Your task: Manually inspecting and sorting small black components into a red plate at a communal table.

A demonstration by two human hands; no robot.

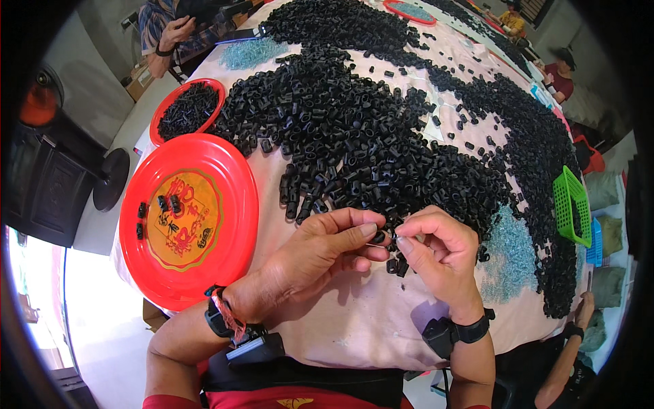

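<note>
My left hand (320,252) pinches a small black plastic part (379,237) between thumb and fingers, just in front of a huge heap of the same black parts (354,123). My right hand (439,255) meets it from the right, its fingertips closed on a tiny piece at the part; what that piece is cannot be made out. Both hands hover over the pale pink table cover (354,320). To the left lies a big red plate (191,218) holding a few finished black parts (170,203).
A second red plate (185,109) filled with black parts sits behind the first. Clear bluish small pieces lie in piles (514,252) right of my hands and at the back (252,51). A green basket (571,204) stands at the right edge. Other people sit around the table.
</note>
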